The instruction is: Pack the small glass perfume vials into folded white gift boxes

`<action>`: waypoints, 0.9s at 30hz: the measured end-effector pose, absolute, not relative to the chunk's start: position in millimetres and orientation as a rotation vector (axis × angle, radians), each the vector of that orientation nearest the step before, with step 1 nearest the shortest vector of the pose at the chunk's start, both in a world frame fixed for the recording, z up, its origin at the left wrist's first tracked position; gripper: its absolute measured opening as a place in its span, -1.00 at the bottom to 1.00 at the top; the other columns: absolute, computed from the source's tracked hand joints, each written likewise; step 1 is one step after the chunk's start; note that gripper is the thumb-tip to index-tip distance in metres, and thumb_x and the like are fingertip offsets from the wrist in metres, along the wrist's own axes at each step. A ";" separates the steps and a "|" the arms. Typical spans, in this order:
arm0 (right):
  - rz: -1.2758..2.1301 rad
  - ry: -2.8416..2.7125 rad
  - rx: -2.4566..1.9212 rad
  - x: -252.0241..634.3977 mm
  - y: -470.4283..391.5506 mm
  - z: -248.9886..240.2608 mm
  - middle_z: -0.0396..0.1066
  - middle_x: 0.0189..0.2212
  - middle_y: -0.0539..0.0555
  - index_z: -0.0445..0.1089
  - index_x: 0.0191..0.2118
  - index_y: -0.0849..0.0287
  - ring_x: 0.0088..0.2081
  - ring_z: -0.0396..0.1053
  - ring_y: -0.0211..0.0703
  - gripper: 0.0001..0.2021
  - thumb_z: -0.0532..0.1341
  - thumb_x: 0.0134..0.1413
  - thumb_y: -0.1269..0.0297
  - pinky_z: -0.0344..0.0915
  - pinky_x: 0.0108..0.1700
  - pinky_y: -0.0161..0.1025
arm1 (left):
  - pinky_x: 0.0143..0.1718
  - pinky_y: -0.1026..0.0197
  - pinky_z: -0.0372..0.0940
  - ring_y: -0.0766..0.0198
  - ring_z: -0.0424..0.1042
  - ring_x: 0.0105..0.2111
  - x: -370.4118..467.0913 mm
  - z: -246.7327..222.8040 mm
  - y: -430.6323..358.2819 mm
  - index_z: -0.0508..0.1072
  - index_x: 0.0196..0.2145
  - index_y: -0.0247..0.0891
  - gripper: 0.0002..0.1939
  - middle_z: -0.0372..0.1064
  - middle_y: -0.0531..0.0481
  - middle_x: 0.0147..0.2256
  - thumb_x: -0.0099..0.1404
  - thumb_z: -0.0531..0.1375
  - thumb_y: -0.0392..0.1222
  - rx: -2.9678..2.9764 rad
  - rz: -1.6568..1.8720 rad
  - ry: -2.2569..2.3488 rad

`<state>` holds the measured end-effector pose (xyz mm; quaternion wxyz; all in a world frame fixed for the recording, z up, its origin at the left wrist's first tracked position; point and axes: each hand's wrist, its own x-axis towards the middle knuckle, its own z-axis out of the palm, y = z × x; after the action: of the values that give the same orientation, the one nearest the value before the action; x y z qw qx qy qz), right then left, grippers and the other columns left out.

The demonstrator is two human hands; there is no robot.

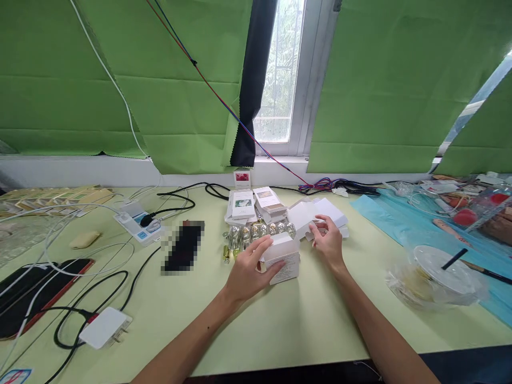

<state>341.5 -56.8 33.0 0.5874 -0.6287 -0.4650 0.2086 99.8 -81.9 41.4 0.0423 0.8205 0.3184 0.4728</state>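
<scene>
A small white carton (286, 271) with printed text on its side stands in front of me, its top flap raised. My left hand (250, 266) grips it, thumb on the near face and fingers over the far edge. To the right, my right hand (328, 242) has its thumb and fingers closed at the edge of a white carton (302, 217), partly hidden by the fingers. More blank white cartons (331, 210) lie behind that hand. Beyond the held carton runs a row of shiny, silvery glass-like bottles (262, 230). Small yellow-green vials (226, 254) lie at its left end.
Printed white boxes (243, 204) are piled behind the bottles. On the left are a pixelated dark object (184, 248), a power strip (138, 221), a white charger (106, 327) and looping cables. A lidded plastic cup (442, 272) in a bag stands right, near blue sheeting (384, 213).
</scene>
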 end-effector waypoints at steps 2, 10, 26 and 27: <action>0.484 -1.078 -1.433 340.6 -58.0 34.5 0.44 -0.33 0.05 0.40 -0.07 0.18 -0.67 0.32 -0.29 -0.55 0.27 0.04 -0.06 0.29 -0.60 -0.27 | -0.56 0.29 0.48 0.10 0.63 -0.19 97.6 42.8 -79.9 0.42 0.02 -0.22 -0.64 0.52 -0.25 0.04 0.31 0.31 -0.09 2.523 1.436 1.003; 0.458 -1.038 -1.319 339.0 -58.0 34.7 0.41 -0.27 0.03 0.40 -0.09 0.14 -0.61 0.39 -0.30 -0.62 0.28 0.11 -0.04 0.30 -0.54 -0.29 | -0.23 0.11 0.58 0.02 0.57 0.00 86.9 44.8 -66.5 0.42 0.04 -0.18 -0.63 0.49 -0.22 0.09 0.33 0.30 -0.05 2.633 1.357 1.071; 0.465 -0.956 -1.151 335.2 -60.4 38.7 0.36 -0.24 0.01 0.43 -0.10 0.12 -0.58 0.37 -0.37 -0.65 0.32 0.12 -0.02 0.30 -0.56 -0.34 | -0.21 0.09 0.54 0.00 0.53 0.04 78.3 47.3 -54.1 0.46 -0.03 -0.14 -0.63 0.48 -0.19 0.09 0.33 0.26 0.10 2.738 1.342 1.176; 0.468 -0.949 -1.145 334.7 -60.9 39.8 0.36 -0.24 0.01 0.43 -0.10 0.12 -0.59 0.37 -0.37 -0.65 0.33 0.11 -0.01 0.30 -0.56 -0.34 | -0.21 0.09 0.54 0.00 0.52 0.05 78.1 48.3 -54.3 0.46 -0.02 -0.14 -0.61 0.48 -0.19 0.10 0.32 0.27 0.12 2.745 1.341 1.177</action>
<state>334.7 -60.9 39.8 0.7114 -0.5161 -0.4279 0.2109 78.1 -54.3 48.3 -0.0658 0.8366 0.3588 0.4087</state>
